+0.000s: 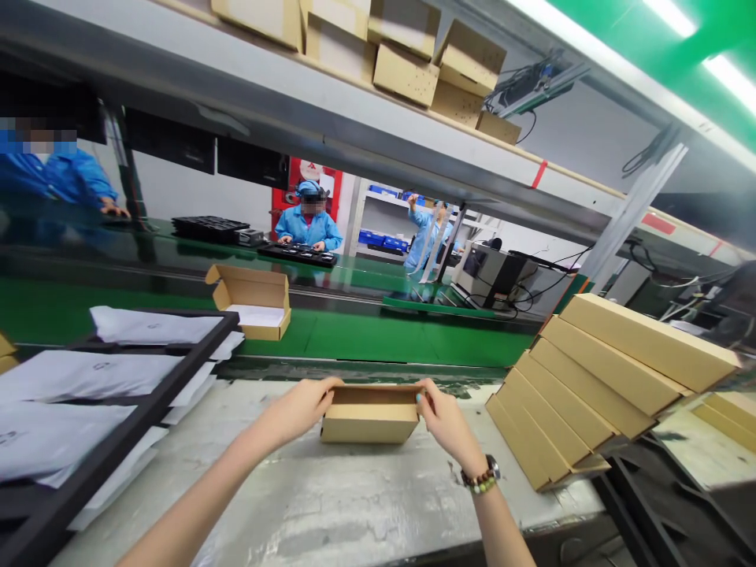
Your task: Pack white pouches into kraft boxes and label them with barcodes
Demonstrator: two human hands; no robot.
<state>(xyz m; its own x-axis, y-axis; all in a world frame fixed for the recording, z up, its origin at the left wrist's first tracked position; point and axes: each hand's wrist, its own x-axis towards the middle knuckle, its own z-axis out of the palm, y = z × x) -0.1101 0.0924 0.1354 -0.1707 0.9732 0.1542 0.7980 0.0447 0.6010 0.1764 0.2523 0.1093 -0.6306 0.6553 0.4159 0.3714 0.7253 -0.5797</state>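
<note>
Left grip (302, 409) and right grip (442, 417) clamp the cardboard carton (369, 430) at 9 and 3 o'clock; likely forming step; next move probably calls for even squaring.

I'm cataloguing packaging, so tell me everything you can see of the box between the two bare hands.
The box is oblong, plain brown and apparently cardboard, with straight edges and no visible print. It is open, some of its inside showing; no contents can be made out. The left hand grips its left end near the rear corner, the right hand its right end. It sits roughly level, seemingly on the worn, pale worktop.
</note>
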